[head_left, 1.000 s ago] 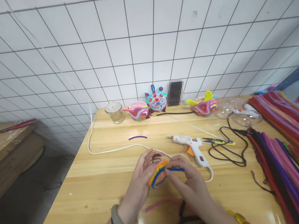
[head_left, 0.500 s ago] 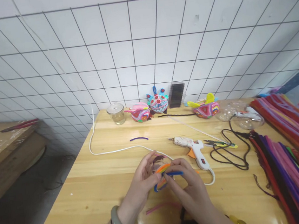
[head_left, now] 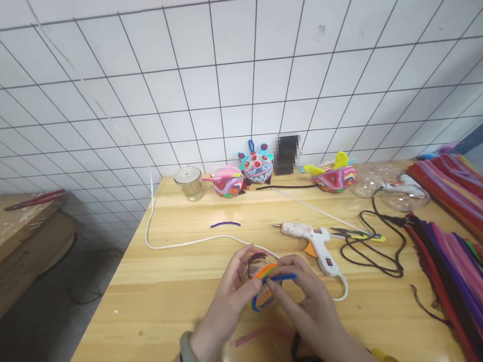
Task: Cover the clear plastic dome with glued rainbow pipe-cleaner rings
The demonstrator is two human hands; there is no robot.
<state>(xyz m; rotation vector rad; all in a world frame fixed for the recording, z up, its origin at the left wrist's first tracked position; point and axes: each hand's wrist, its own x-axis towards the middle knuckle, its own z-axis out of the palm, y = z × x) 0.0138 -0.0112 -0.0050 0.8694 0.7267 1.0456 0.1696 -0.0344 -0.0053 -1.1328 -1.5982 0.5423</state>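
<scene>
My left hand (head_left: 237,286) is wrapped around the side of a clear plastic ball (head_left: 256,264) with orange, yellow and blue pipe cleaners on its near face. My right hand (head_left: 305,291) pinches a blue pipe cleaner (head_left: 285,277) between thumb and fingers against the ball. Its short end sticks out to the right. The fingers hide much of the ball. A pink pipe cleaner (head_left: 260,334) lies on the table just below the hands. Beyond them to the right rests a white hot glue gun (head_left: 311,240), its nozzle pointing left.
Along the wall stand a glass cup (head_left: 189,183), a pink striped ornament (head_left: 228,181), a blue monster-faced ornament (head_left: 257,165) and a yellow-winged one (head_left: 335,175). Bundles of pipe cleaners (head_left: 468,273) cover the right side. A black cord (head_left: 361,266) loops near pliers. A purple piece (head_left: 225,224) lies mid-table.
Both hands keep their hold on the ball and blue pipe cleaner, with hardly any movement. The whole view has shifted very slightly.
</scene>
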